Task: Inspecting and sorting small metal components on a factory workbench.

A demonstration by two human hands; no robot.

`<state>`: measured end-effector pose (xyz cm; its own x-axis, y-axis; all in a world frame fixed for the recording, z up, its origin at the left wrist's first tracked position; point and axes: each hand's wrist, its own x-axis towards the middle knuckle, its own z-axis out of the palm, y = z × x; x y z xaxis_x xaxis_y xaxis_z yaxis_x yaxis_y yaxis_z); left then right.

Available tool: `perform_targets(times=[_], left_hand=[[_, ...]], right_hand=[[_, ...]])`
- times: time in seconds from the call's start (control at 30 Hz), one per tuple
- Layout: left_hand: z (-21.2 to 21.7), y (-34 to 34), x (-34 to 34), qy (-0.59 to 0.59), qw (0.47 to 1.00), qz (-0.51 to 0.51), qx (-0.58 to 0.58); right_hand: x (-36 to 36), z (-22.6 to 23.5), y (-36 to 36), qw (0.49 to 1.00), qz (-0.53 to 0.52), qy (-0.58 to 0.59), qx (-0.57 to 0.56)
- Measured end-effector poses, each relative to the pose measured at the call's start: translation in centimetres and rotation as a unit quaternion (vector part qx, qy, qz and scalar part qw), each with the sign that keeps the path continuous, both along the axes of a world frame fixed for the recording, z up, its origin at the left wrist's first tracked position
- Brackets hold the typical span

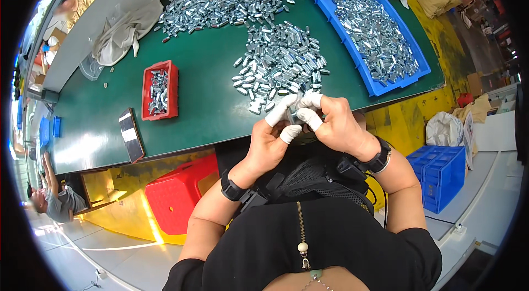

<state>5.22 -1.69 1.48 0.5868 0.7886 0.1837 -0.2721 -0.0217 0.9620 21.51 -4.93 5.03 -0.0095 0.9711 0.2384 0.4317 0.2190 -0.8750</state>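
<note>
Both the bare left hand [267, 139] and right hand [339, 126], their fingers capped in white wrappings [310, 118], pinch narrowly at small silvery metal pieces [292, 117] (partly hidden by the fingertips) just beside the near end of a loose heap of shiny hexagonal metal pieces [282, 57] on the dark green tabletop [206, 87].

Rocking a black top [253, 241] with brass zipper [300, 225], white bead [302, 247], green pendant [316, 273], 2 chunky black wristbands [379, 160], plus white finger covers [279, 111].

No lettering or numbers can be read
</note>
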Motion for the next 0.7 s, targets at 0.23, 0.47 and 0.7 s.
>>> perform_targets(times=[0.23, 0.47, 0.7], left_hand=[[-1.6, 0.8, 0.5, 0.049, 0.996, -0.010, -0.077], [-2.7, 2.1, -1.5, -0.041, 0.968, 0.064, -0.239], [-1.7, 0.8, -0.3, 0.009, 0.982, 0.094, -0.163]], right_hand=[[0.8, -1.8, -0.7, 0.949, -0.018, 0.248, -0.193], [7.9, -0.8, 1.1, 0.952, -0.283, 0.030, 0.113], [7.5, -5.9, 3.7, 0.958, -0.227, -0.176, 0.013]])
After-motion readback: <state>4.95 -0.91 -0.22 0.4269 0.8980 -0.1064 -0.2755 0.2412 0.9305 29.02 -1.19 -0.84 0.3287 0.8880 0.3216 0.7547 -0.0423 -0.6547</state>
